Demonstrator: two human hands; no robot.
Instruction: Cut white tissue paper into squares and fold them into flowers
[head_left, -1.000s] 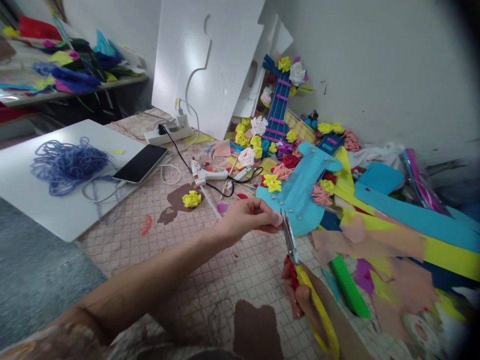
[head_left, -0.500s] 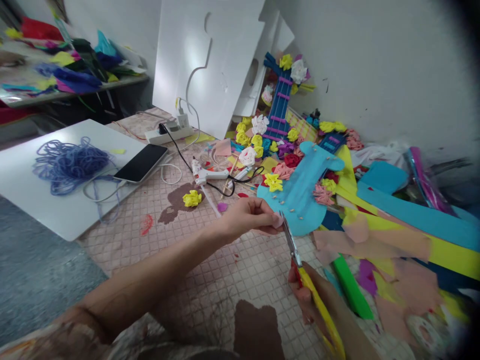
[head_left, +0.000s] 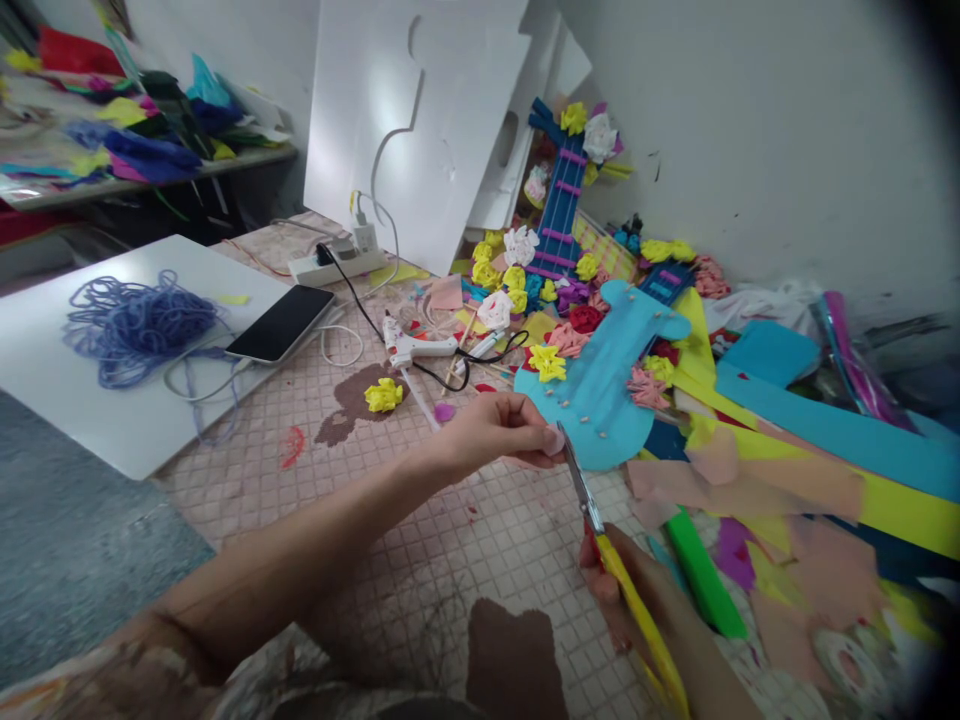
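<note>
My left hand (head_left: 510, 430) pinches a small pale pink piece (head_left: 553, 440), probably paper, between thumb and fingers. My right hand (head_left: 622, 590) is wrapped round the yellow handle of a pair of scissors (head_left: 589, 500). The blade tips reach the edge of the pink piece, and the blades look nearly closed. Just beyond both hands lies a light-blue guitar-shaped cutout (head_left: 600, 375) with small pegs on it. Left of my left hand, a yellow paper flower (head_left: 383, 395) rests on the table.
A white glue gun (head_left: 420, 345) with a black cord lies behind my left hand. Farther left are a phone (head_left: 281, 323) and blue yarn (head_left: 139, 325) on a white board (head_left: 112, 430). Peach paper scraps (head_left: 750, 487), a green strip (head_left: 705, 575) and a tape roll (head_left: 851, 665) lie at right.
The scissor blades look slightly more closed at the pink piece. Both hands stay almost in place; the view has shifted very slightly.
</note>
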